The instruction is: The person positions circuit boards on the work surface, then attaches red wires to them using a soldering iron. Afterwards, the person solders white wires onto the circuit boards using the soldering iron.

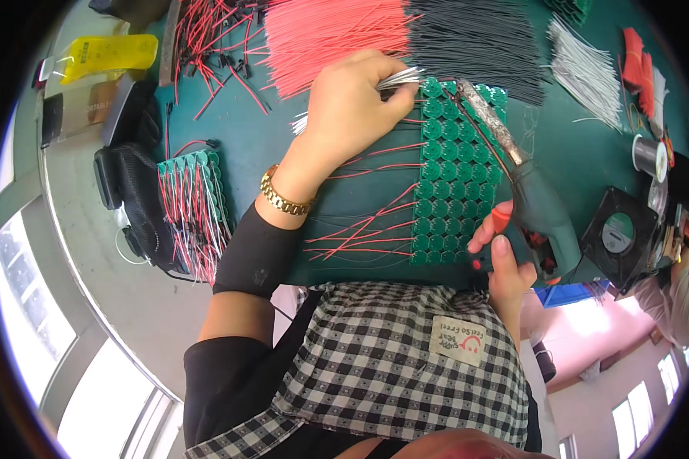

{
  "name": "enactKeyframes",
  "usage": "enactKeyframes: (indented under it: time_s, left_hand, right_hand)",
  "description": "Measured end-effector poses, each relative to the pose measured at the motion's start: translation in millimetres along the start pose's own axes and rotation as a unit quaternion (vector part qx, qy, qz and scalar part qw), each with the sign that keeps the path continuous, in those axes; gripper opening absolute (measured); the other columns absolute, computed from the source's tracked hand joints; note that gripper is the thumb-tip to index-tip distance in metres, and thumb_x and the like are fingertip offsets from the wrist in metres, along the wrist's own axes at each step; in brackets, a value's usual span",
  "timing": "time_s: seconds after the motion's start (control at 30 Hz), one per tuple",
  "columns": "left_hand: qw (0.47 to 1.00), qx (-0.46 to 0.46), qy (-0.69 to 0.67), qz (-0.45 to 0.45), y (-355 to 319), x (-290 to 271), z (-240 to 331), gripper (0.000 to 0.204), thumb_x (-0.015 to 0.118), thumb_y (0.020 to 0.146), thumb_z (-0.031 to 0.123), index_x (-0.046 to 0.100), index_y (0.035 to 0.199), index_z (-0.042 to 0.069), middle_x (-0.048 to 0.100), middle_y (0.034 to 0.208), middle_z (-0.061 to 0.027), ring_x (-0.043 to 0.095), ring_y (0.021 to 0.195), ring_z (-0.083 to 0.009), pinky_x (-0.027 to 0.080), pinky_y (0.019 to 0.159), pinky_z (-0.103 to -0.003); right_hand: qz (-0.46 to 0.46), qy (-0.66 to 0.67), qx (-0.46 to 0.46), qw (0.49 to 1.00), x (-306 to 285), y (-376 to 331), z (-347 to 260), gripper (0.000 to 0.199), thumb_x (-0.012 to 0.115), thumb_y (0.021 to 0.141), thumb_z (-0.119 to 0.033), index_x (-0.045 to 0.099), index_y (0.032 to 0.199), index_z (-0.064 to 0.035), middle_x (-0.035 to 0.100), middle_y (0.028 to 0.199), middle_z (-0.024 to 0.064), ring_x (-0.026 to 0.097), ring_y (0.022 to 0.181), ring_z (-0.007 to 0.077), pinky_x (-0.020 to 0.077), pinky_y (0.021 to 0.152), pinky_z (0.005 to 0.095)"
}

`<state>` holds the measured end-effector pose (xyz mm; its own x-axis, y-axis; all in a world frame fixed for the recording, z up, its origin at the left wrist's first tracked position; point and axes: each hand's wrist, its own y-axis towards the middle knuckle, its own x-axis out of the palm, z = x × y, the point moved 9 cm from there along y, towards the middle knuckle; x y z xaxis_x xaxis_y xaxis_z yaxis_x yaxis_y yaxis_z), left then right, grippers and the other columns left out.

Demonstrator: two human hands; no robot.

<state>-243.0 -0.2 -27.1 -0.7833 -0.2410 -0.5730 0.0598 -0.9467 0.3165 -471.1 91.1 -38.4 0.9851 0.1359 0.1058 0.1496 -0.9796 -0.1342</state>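
Observation:
My left hand (354, 107) is closed around a bundle of thin white wires (400, 77), whose ends stick out past the thumb at the board's top left corner. Beneath lies a green panel of small round circuit boards (448, 183). Several red wires (390, 166) run leftward from its left edge. My right hand (507, 268) grips a soldering gun (542, 206) with a dark green handle. Its long metal barrel slants up and left over the panel, the tip near the upper rows. Whether the tip touches a pad is too small to tell.
Piles of red wires (333, 38) and black wires (475, 46) lie beyond the panel. More white wires (586, 73), a solder spool (651, 158) and a black fan (620, 233) are on the right. A wired green panel (195, 206) and yellow bottle (111, 57) sit left.

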Motion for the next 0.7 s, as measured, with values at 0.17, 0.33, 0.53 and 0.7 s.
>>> enactKeyframes:
  time_s: [0.17,0.33,0.53,0.7]
  left_hand:
    - [1.000,0.008,0.008,0.002,4.0,-6.2,0.2,0.011,0.070,0.071,0.009,0.067,0.079,0.001,0.060,0.070,-0.0031,0.048,0.053,-0.0097,0.038,0.049,-0.024]
    - [1.000,0.012,-0.005,0.008,3.2,-10.0,1.0,0.010,0.070,0.071,0.010,0.068,0.077,0.003,0.060,0.069,-0.0025,0.042,0.047,-0.0084,0.035,0.046,-0.024]
    - [0.999,0.030,0.018,0.023,3.7,-12.8,3.1,0.010,0.071,0.069,0.010,0.068,0.077,0.003,0.060,0.068,-0.0020,0.042,0.045,-0.0090,0.034,0.044,-0.024]
    - [0.998,0.040,0.027,0.034,2.7,-13.6,3.0,0.010,0.071,0.068,0.009,0.067,0.075,0.003,0.060,0.067,-0.0023,0.043,0.044,-0.0097,0.035,0.044,-0.024]
  right_hand:
    - [-0.048,-0.047,-0.014,0.998,15.8,3.2,-6.9,0.034,0.056,0.083,-0.014,0.048,0.112,0.0021,0.057,0.080,0.0096,0.055,0.063,0.0167,0.0474,0.055,0.0292]
    - [-0.042,-0.057,-0.013,0.997,18.9,2.9,-11.8,0.029,0.056,0.083,-0.013,0.049,0.108,0.0013,0.055,0.078,0.0103,0.054,0.062,0.0165,0.0476,0.055,0.0290]
    - [-0.064,-0.078,-0.014,0.995,23.2,5.1,-13.7,0.025,0.056,0.082,-0.010,0.049,0.104,0.0009,0.054,0.077,0.0119,0.054,0.062,0.0174,0.0478,0.055,0.0283]
    - [-0.061,-0.096,0.004,0.993,21.5,5.6,-9.1,0.016,0.056,0.082,-0.010,0.051,0.095,-0.0011,0.053,0.075,0.0085,0.053,0.061,0.0149,0.0463,0.055,0.0276]
